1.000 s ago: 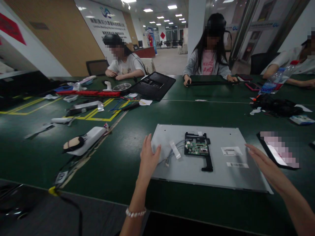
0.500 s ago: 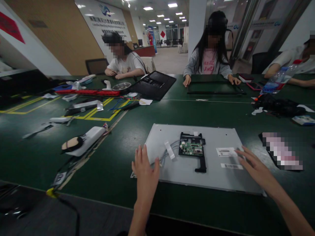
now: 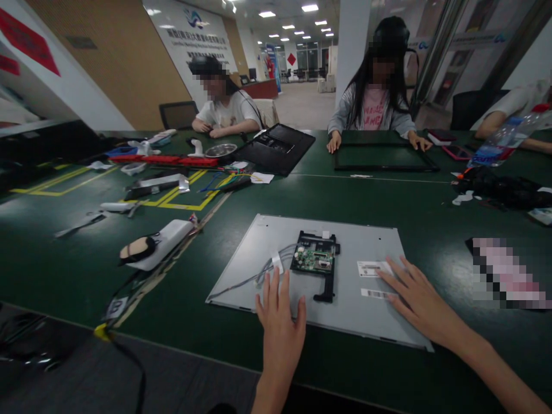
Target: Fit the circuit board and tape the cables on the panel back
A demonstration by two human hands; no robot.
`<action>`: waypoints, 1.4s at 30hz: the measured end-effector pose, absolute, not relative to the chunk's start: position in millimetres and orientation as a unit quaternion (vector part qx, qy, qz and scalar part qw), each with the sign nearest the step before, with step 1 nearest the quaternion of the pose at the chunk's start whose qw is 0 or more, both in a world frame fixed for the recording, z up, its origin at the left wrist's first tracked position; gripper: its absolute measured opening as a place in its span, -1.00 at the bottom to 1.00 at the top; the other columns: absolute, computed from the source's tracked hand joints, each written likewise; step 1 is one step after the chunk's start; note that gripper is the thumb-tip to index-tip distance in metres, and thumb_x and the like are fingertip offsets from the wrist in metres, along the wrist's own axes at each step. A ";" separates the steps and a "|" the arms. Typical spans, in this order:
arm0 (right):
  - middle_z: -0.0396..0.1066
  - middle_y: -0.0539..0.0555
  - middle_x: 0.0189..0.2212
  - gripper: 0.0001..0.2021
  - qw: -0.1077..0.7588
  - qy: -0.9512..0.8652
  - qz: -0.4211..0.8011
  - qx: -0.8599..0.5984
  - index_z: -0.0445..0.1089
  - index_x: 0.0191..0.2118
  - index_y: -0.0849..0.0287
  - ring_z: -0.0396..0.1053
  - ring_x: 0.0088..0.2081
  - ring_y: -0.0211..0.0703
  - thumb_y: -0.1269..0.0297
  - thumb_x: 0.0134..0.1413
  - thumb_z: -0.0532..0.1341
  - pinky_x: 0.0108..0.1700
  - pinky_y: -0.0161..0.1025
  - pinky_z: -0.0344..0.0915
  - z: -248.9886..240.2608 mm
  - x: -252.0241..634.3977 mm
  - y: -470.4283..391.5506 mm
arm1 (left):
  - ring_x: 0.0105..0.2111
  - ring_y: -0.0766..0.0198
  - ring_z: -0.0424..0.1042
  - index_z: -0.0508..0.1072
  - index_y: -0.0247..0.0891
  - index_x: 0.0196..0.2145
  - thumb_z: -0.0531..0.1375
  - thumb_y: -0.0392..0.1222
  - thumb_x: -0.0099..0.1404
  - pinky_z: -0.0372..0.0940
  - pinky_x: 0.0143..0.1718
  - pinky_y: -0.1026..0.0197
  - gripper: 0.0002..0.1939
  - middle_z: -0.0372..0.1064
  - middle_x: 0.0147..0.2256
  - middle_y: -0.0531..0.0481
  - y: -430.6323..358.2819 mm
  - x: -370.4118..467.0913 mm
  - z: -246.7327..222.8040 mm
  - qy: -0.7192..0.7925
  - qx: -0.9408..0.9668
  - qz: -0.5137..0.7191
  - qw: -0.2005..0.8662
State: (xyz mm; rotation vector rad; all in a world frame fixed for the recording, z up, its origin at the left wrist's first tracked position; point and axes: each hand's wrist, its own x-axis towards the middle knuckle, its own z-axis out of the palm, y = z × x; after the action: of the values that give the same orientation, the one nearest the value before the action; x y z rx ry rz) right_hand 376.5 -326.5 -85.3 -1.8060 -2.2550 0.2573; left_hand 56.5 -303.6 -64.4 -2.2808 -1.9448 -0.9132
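Observation:
A grey metal-backed display panel (image 3: 267, 236) lies flat on the green table in front of me. On its back sits a green circuit board (image 3: 314, 260) in a black bracket (image 3: 329, 284), with grey cables (image 3: 241, 282) running from it to the left edge under a strip of white tape. My left hand (image 3: 279, 310) is over the panel's near edge, fingers spread, holding nothing. Over the right part, at the white labels (image 3: 370, 268), my right hand (image 3: 416, 296) is open with fingers apart. Whether either hand presses on the panel I cannot tell.
Beyond it, a person holds a black frame (image 3: 388, 168) on the table. A black plastic cover (image 3: 280, 149) lies near another person. Left are a white device (image 3: 166, 244) and a black cord (image 3: 125, 351); right, a pixelated phone-shaped item (image 3: 506, 270) and a plastic bottle (image 3: 500, 141).
The panel has shifted left relative to the table. My left hand has moved right, from the panel's left edge toward its middle; my right hand reaches further onto the labels.

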 end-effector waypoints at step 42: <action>-0.15 0.20 0.40 -0.44 0.123 -0.815 0.147 -0.547 0.03 0.35 0.20 -0.24 0.39 0.04 0.08 0.34 -0.11 0.36 0.04 -0.23 -63.3 259.8 -238.6 | 0.30 -0.18 -0.02 0.22 -0.30 0.23 0.09 -0.09 0.33 0.08 0.18 -0.24 -0.45 0.04 0.28 -0.32 -233.3 22.9 -45.9 -0.614 -0.770 -0.169 0.034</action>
State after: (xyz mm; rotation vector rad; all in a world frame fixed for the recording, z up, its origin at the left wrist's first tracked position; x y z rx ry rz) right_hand 259.8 -238.6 -63.3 -1.5963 -2.3768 0.4299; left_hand 22.9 -233.3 -45.9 -2.3694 -1.8892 -0.5191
